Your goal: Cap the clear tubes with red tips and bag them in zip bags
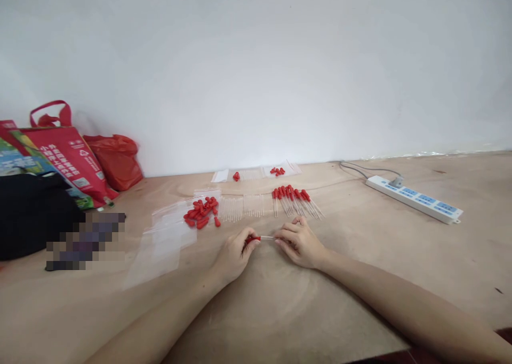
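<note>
My left hand (238, 252) pinches a red rubber bulb (253, 239) between thumb and fingers. From the bulb a thin glass dropper tube (267, 238) runs to the right, and my right hand (301, 245) is closed on its far end. The tube lies level, just above the wooden table. Beyond my right hand, droppers with red bulbs (294, 194) lie in a fanned row. A heap of loose red bulbs (200, 212) rests on a clear plastic bag to the left. Bare glass tubes (231, 209) lie in two groups between the heap and the droppers.
Clear plastic bags (170, 246) lie flat at left. Near the wall are more bags (250, 174) with a few red bulbs. A white power strip (414, 198) with a plugged cable sits at right. Red bags (72, 156) and a black item (36, 209) occupy the far left.
</note>
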Action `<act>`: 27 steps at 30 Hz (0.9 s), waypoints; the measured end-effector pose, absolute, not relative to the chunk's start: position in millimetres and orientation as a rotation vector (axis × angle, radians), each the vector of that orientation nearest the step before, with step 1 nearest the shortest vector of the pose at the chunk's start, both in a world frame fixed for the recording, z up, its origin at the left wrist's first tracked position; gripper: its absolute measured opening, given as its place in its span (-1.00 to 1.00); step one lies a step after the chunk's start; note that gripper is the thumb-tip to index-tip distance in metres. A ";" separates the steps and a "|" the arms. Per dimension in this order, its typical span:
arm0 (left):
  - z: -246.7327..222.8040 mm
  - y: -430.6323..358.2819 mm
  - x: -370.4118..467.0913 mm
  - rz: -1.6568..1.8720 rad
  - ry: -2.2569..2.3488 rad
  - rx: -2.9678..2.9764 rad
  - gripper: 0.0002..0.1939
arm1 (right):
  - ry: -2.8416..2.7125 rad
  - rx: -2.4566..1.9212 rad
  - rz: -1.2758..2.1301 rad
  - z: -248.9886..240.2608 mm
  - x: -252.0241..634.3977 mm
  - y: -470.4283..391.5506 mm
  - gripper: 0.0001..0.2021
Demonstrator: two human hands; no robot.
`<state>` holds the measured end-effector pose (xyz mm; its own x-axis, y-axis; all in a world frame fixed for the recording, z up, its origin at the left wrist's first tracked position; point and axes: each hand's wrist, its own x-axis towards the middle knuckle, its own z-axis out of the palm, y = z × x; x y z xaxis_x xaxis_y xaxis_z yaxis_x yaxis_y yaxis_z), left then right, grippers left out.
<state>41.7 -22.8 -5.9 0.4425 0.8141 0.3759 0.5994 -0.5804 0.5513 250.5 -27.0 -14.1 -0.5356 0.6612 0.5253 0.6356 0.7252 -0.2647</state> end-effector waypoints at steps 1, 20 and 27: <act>-6.0 -22.6 41.6 0.897 1.198 2.360 -0.88 | -2.322 -0.959 0.064 -14.5 250.5 -26.8 -0.79; -12.5 -22.7 36.6 0.858 0.995 2.567 -0.83 | -2.420 -0.921 -0.123 -13.1 248.4 -25.6 -0.80; -8.8 -25.2 38.9 0.905 0.902 2.678 -0.84 | -2.458 -0.961 -0.045 -11.2 241.4 -30.2 -0.77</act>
